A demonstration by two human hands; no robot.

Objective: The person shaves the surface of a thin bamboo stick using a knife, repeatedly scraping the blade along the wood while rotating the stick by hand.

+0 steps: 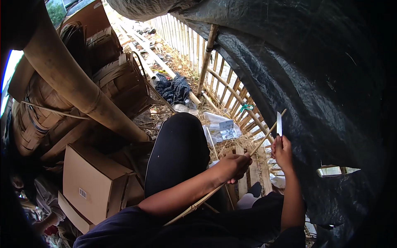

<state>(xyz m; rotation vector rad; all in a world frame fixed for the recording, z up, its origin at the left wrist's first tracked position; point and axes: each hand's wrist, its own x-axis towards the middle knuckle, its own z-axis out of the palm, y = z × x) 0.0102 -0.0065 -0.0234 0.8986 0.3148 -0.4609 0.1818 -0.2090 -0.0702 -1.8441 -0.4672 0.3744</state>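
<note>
My left hand (236,166) is closed round a thin bamboo stick (260,143) that runs slantwise from my lap up to the right. Beyond that grip the stick's far end rises past the knife. In my right hand (282,152) is a knife (279,123), its handle wrapped by my fingers and its pale blade pointing up. The blade stands beside the upper part of the stick; whether the two touch I cannot tell. Part of the stick's lower length passes under my left forearm, close to my dark clothes.
A thick bamboo pole (84,95) slants across the left, before stacked woven baskets (118,72). Below it stands a cardboard box (84,182). Dark plastic sheeting (314,95) hangs close on my right. Ahead are a bamboo slat fence (182,35), black cloth (173,89) and a plastic packet (227,129).
</note>
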